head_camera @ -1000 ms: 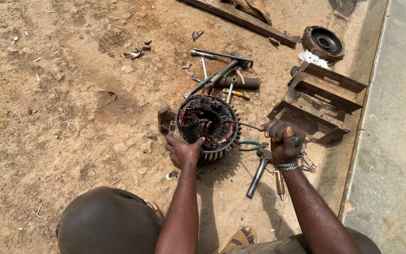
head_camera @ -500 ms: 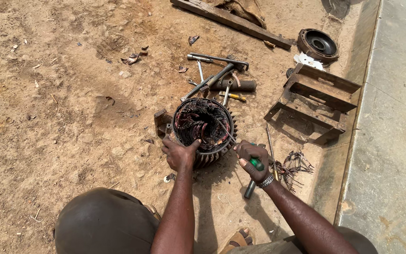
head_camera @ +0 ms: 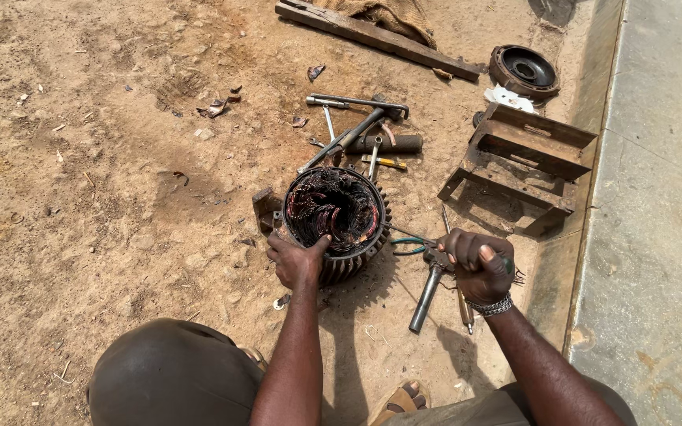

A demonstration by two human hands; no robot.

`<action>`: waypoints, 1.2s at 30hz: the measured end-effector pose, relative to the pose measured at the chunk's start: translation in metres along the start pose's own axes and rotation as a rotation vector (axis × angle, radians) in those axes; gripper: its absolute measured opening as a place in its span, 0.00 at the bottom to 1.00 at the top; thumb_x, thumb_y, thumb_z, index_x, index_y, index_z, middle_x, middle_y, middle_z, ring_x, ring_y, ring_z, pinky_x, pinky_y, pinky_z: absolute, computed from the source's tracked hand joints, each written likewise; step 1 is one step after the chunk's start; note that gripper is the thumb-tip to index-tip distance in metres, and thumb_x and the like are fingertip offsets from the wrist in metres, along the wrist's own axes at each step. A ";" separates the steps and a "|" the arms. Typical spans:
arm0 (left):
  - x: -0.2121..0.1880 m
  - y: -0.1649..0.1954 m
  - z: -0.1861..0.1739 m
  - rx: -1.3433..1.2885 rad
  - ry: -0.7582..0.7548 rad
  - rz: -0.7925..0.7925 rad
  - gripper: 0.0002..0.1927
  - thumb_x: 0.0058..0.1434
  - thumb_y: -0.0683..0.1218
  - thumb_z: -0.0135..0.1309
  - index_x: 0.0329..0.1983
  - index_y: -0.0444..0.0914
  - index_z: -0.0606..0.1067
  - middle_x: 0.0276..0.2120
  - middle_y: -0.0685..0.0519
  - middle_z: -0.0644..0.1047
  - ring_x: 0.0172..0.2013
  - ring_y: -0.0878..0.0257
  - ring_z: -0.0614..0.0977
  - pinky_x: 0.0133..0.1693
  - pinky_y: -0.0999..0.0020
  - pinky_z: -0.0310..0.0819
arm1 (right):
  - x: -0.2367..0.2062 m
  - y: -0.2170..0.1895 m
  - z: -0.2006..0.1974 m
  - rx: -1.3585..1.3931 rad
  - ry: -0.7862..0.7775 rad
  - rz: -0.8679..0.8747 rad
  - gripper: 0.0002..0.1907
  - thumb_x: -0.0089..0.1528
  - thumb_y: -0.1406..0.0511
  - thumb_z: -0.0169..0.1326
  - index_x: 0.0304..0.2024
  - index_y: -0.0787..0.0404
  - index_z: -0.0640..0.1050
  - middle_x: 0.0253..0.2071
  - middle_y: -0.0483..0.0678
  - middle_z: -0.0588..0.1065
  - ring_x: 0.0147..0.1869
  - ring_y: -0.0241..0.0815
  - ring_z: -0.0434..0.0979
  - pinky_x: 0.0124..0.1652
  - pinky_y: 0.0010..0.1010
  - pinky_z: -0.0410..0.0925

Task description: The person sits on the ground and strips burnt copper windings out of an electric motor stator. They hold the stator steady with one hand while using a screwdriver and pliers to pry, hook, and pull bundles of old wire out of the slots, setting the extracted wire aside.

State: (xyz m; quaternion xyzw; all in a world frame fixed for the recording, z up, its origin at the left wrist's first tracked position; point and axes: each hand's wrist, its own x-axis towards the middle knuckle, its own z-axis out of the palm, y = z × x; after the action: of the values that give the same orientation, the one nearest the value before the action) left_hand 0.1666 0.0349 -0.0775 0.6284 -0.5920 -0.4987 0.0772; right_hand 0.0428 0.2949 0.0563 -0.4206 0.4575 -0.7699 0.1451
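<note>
The motor housing (head_camera: 335, 222), a round finned metal shell with dark copper windings packed inside, stands open end up on the sandy ground (head_camera: 104, 205), roughly in the middle of the view. The left hand (head_camera: 297, 259) grips its near rim, thumb hooked over the edge and fingers wrapped on the outer fins. The right hand (head_camera: 479, 264) is well to the right of the housing, closed in a fist around a small green-handled tool (most of it is hidden inside the fist, so its kind cannot be told). A bracelet (head_camera: 491, 306) sits on that wrist.

Just beside the right hand a steel wrench (head_camera: 426, 296) lies on the ground, with a green wire (head_camera: 408, 246) curling between it and the housing. Behind the housing lies a cluster of hand tools (head_camera: 357, 130), among them a short pipe. Farther right stands a rusty metal frame (head_camera: 526, 162), and beyond it a round end cover (head_camera: 524, 69) and a wooden plank (head_camera: 376, 37). A concrete kerb (head_camera: 649, 197) runs along the right edge.
</note>
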 end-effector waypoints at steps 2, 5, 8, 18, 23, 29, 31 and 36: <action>0.000 0.000 0.000 -0.002 0.011 0.004 0.65 0.38 0.63 0.77 0.71 0.45 0.48 0.72 0.37 0.55 0.63 0.35 0.69 0.59 0.35 0.69 | 0.005 -0.006 -0.006 0.040 0.081 0.018 0.27 0.69 0.53 0.51 0.19 0.57 0.64 0.19 0.44 0.60 0.31 0.43 0.64 0.44 0.47 0.66; 0.000 -0.001 0.000 -0.010 0.020 -0.001 0.65 0.38 0.63 0.77 0.70 0.44 0.48 0.72 0.37 0.53 0.63 0.33 0.68 0.60 0.34 0.67 | 0.008 -0.007 -0.008 0.116 0.204 0.088 0.26 0.71 0.53 0.48 0.20 0.56 0.64 0.20 0.44 0.59 0.31 0.44 0.64 0.46 0.49 0.67; -0.001 -0.002 0.000 -0.002 0.034 0.014 0.68 0.38 0.63 0.78 0.71 0.45 0.45 0.72 0.35 0.52 0.64 0.32 0.65 0.61 0.32 0.63 | 0.015 -0.008 -0.006 0.165 0.292 0.143 0.25 0.71 0.52 0.45 0.22 0.55 0.64 0.21 0.43 0.59 0.34 0.44 0.64 0.49 0.49 0.68; 0.000 -0.003 -0.002 -0.001 0.039 0.041 0.64 0.38 0.63 0.76 0.68 0.43 0.48 0.72 0.32 0.54 0.62 0.33 0.69 0.60 0.35 0.68 | 0.032 0.009 -0.029 0.166 0.542 0.266 0.29 0.73 0.46 0.46 0.23 0.55 0.64 0.22 0.44 0.60 0.34 0.43 0.66 0.46 0.45 0.68; 0.004 -0.009 0.002 0.055 0.060 0.046 0.64 0.39 0.65 0.76 0.69 0.43 0.48 0.70 0.31 0.54 0.63 0.32 0.68 0.61 0.35 0.66 | -0.011 0.034 -0.089 0.359 0.712 0.206 0.25 0.71 0.52 0.48 0.21 0.53 0.64 0.18 0.43 0.62 0.31 0.44 0.68 0.44 0.48 0.71; 0.009 -0.005 0.011 0.051 0.102 0.027 0.63 0.37 0.64 0.77 0.66 0.40 0.50 0.70 0.35 0.57 0.63 0.35 0.69 0.62 0.36 0.65 | -0.048 0.041 -0.104 0.331 0.837 0.133 0.24 0.74 0.54 0.49 0.25 0.55 0.66 0.22 0.45 0.64 0.31 0.42 0.67 0.46 0.46 0.72; 0.009 -0.005 0.012 0.046 0.086 -0.020 0.63 0.38 0.63 0.76 0.67 0.41 0.49 0.70 0.35 0.56 0.63 0.35 0.69 0.61 0.36 0.67 | -0.039 0.031 -0.095 0.246 0.756 0.185 0.25 0.72 0.51 0.47 0.23 0.56 0.66 0.21 0.45 0.65 0.32 0.45 0.71 0.44 0.45 0.72; 0.012 -0.008 0.011 0.052 0.095 0.034 0.63 0.38 0.64 0.77 0.66 0.39 0.49 0.71 0.31 0.53 0.63 0.32 0.67 0.62 0.35 0.64 | 0.002 0.004 -0.048 -0.001 0.603 0.139 0.25 0.73 0.54 0.48 0.24 0.56 0.67 0.23 0.45 0.65 0.31 0.41 0.69 0.42 0.44 0.73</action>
State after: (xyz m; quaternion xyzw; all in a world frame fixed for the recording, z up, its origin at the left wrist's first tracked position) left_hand 0.1614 0.0327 -0.0952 0.6431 -0.6110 -0.4512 0.0973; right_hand 0.0034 0.3198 0.0427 -0.1411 0.5079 -0.8480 0.0548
